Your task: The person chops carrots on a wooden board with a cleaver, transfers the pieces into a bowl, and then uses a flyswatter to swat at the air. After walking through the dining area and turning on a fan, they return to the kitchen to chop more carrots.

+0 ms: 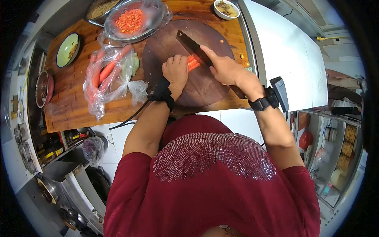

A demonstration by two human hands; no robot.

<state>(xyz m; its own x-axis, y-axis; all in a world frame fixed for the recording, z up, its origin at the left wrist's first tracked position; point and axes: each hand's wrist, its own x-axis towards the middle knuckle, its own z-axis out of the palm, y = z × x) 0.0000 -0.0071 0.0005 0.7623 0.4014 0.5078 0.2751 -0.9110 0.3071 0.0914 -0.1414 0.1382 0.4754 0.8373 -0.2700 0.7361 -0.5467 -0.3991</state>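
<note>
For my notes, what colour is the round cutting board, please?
The cutting board is dark reddish brown, seen best in the head view.

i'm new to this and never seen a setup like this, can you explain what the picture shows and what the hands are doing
There is no machine here: both hands belong to a person. The single picture comes from a camera worn on their head, looking forward and down, so their dark red top fills the lower part.

On the wooden table is a round cutting board. The right hand grips a knife; the left hand steadies orange strips, probably carrot, beside the blade.

To the board's left, a clear bag holds whole carrots. Beyond it are small orange pieces under clear plastic. A white bowl of food sits at the far right.
</note>
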